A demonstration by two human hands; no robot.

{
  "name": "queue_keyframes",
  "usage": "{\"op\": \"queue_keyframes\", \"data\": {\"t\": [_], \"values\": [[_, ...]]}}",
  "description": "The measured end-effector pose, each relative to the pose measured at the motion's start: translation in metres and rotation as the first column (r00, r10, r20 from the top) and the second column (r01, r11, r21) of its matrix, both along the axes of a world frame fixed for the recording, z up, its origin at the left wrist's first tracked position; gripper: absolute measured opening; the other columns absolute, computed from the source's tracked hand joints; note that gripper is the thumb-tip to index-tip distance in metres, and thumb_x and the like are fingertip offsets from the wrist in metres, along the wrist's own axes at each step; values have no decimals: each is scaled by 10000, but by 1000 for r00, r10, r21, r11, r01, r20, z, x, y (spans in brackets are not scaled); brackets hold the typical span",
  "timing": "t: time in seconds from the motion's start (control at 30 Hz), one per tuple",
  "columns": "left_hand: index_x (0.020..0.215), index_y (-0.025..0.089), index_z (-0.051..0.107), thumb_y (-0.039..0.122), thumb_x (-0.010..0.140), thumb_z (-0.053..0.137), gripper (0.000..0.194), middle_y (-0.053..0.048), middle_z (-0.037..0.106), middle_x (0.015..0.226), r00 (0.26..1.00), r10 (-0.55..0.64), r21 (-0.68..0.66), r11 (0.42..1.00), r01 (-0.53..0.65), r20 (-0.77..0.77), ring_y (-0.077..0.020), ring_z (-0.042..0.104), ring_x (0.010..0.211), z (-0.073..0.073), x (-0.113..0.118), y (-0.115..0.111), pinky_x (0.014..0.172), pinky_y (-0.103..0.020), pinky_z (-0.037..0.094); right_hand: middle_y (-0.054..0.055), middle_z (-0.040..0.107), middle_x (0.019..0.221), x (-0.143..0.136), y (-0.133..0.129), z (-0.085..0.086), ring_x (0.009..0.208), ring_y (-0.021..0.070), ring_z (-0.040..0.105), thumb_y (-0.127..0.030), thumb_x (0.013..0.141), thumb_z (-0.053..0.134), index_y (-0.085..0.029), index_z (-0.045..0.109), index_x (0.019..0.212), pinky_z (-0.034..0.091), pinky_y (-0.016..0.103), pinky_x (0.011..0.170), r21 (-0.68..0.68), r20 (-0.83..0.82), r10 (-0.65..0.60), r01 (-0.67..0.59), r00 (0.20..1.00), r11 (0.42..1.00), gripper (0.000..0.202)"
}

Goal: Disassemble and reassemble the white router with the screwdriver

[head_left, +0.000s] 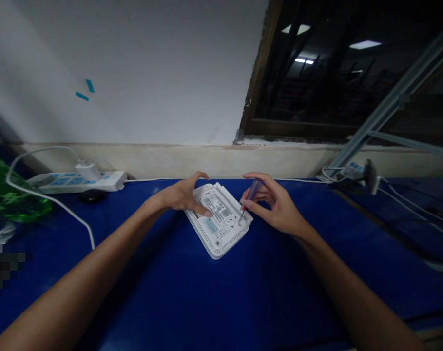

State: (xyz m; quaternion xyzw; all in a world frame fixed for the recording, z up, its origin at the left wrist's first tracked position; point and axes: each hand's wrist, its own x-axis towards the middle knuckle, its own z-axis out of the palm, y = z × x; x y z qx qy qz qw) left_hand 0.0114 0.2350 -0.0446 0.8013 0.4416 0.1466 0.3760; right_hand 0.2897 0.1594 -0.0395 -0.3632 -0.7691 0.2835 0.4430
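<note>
While both forearms reach in from the near edge of the blue table [221, 302], the white router [219, 219] lies bottom-up between the two hands, its labelled underside and rows of vent holes facing the camera. The left hand [182, 195] rests on the router's left end: the thumb lies flat across the underside beside the label, and the other fingers curl loosely over the far edge, a partly open hold that steadies it rather than clamps it. The right hand [274, 202] is pinched shut around a small screwdriver [249, 199] with a purple handle; thumb and fingertips grip the handle, and the thin shaft slants down from them to meet the router near its right end. Beyond the left fingers, well apart, a white power strip [78, 180] with a plugged-in adapter sits against the wall, its cable looping toward a green bag [9, 195]. Beyond the right fingers, more cables [353, 171] lie under a dark window [353, 73].
</note>
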Motion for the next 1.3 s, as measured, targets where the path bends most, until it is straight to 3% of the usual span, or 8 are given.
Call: {"op": "queue_keyframes", "data": {"t": [0.1,0.2,0.43,0.6,0.77,0.93,1.1,1.3], "values": [[1455,222,292,481,498,920,1173,-78,652,999,997,59,89,995,-55,-45,-283,648,871,1,1,1,731,-358,507,31,698,933,2,1,2,796,175,724,-267,857,712,-238,484,1328,599,317,748,-57,-48,16,-19,999,998,524],[1457,205,357,471,529,897,1106,-125,624,1136,994,59,138,989,-45,-97,-299,641,953,1,1,3,803,-380,506,28,696,923,3,3,2,797,182,726,-273,843,726,-238,487,1325,597,318,732,-92,-57,13,-18,998,996,539],[1434,153,404,432,656,829,930,-139,712,1116,996,-69,-156,986,60,-57,-318,687,992,-4,-4,10,845,-406,527,-5,647,845,9,7,-1,685,160,692,-310,842,732,-259,481,1343,567,294,619,-136,-114,-13,-3,993,991,563],[1401,123,387,347,712,756,813,-147,719,1047,994,-94,-158,982,103,62,-305,706,899,-4,1,6,764,-402,550,-37,602,731,9,6,1,648,159,665,-289,847,718,-249,491,1343,558,304,616,-144,-53,-22,15,998,989,547],[1512,187,272,343,696,793,980,-144,681,1121,998,-58,-80,995,58,2,-303,692,922,9,4,-5,784,-409,543,-12,645,803,8,6,0,681,156,676,-291,848,714,-237,491,1332,553,296,630,-163,-15,1,-4,1000,987,536],[1579,251,134,263,600,898,1242,-150,662,1216,984,-54,-352,929,111,168,-336,670,1067,11,-1,-4,911,-465,527,-20,647,799,9,7,-4,669,143,665,-276,852,715,-247,497,1328,554,287,627,-142,10,34,-32,999,989,525],[1572,310,139,195,636,882,1200,-128,690,1184,954,-76,-393,900,190,289,-330,679,1065,7,-7,1,923,-508,525,-47,607,730,11,7,0,603,135,652,-297,831,745,-276,489,1323,562,277,574,-188,-168,35,-66,985,980,554],[1567,320,158,214,678,848,1130,-141,635,1291,921,-156,-270,927,262,356,-332,643,1133,20,-14,-1,924,-519,530,-32,645,734,10,6,5,577,129,642,-287,806,771,-254,460,1344,563,274,574,-211,-308,28,-97,951,973,622]]}}
